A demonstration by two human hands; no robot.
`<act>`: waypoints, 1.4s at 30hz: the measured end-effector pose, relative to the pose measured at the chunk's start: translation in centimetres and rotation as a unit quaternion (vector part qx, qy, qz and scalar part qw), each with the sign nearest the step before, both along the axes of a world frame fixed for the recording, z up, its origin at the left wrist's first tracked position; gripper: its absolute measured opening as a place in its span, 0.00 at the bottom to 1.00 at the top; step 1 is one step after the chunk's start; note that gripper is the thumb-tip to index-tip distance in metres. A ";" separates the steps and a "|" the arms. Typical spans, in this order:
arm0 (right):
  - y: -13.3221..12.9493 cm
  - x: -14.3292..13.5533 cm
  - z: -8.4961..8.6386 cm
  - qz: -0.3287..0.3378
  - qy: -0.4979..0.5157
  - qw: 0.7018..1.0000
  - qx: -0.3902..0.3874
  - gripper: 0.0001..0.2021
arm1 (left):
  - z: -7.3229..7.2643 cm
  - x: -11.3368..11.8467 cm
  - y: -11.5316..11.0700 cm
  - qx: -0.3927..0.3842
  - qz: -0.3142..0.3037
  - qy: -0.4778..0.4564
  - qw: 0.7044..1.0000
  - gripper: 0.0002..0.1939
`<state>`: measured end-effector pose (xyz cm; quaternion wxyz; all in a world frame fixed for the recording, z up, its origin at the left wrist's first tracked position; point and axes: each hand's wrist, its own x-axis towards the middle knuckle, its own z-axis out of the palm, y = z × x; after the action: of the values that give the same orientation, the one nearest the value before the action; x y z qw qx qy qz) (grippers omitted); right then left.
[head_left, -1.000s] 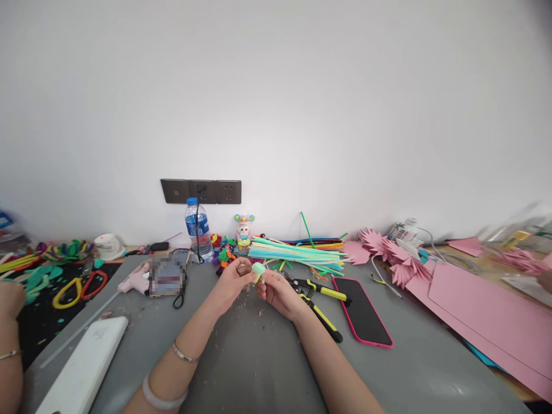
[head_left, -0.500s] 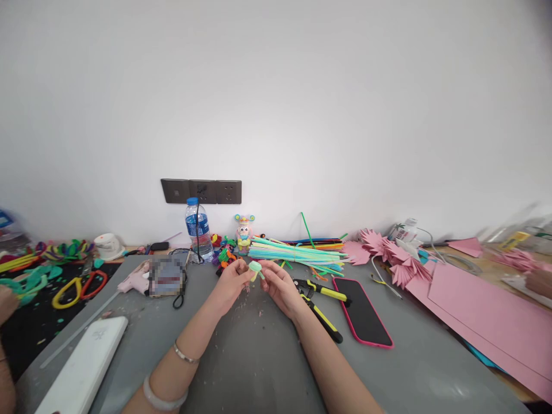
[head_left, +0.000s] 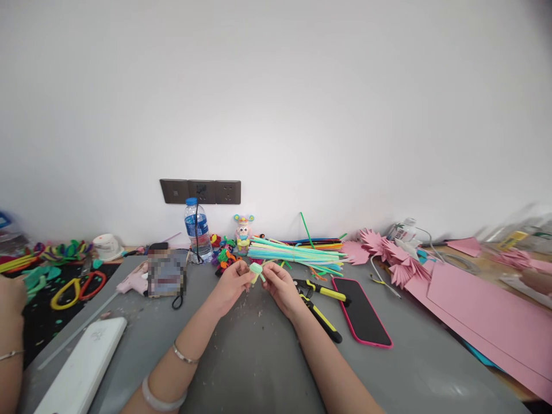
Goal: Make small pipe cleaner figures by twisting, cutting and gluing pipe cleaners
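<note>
Between my two hands, above the grey table mat (head_left: 254, 356), is a small pale green and yellow piece bent from pipe cleaners (head_left: 256, 269). My left hand (head_left: 234, 284) pinches its left side between thumb and fingers. On the other side, the fingertips of my right hand (head_left: 279, 284) close on a short green end of it. Just behind them lies a bundle of pastel pipe cleaners (head_left: 297, 252). A pair of pliers (head_left: 319, 310) with yellow and black handles rests right of my right hand.
A phone (head_left: 364, 313) lies beyond the pliers, then pink paper sheets (head_left: 487, 316). Along the wall stand a small figurine (head_left: 244, 233) and a water bottle (head_left: 197, 230). Leftward are a pink glue gun (head_left: 133, 282), scissors (head_left: 80, 290), a white slab (head_left: 84, 365) and another person's arm (head_left: 11, 333).
My hands stay nearly in place, with the pipe-cleaner piece turned slightly between the fingers. At the left edge the other person's hand and forearm have come further into view.
</note>
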<state>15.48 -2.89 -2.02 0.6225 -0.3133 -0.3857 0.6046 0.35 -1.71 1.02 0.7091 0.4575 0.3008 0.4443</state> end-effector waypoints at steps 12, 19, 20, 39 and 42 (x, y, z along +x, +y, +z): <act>1.0 1.6 -0.8 -0.183 0.063 0.981 0.016 0.15 | 0.0 -0.2 1.2 -0.037 0.124 -0.073 0.989 0.24; 0.2 0.6 -0.3 -0.168 -0.159 0.968 0.102 0.14 | -0.2 0.0 0.8 0.014 0.115 -0.040 0.992 0.27; 0.0 0.4 -0.2 -0.149 -0.175 0.967 0.111 0.16 | -0.3 0.0 0.7 0.021 0.111 -0.028 0.993 0.27; -0.1 -0.1 -0.3 -0.077 -0.210 0.966 0.129 0.16 | -0.6 -0.1 0.4 0.133 0.088 0.146 0.976 0.24; 0.2 0.0 -0.7 -0.094 -0.214 0.964 0.127 0.17 | -0.6 -0.1 0.2 0.118 0.085 0.119 0.982 0.25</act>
<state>15.52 -2.71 -2.73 0.6143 -0.3889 -0.5519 0.4084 0.26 -1.49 0.45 0.5692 0.5604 0.3660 0.4775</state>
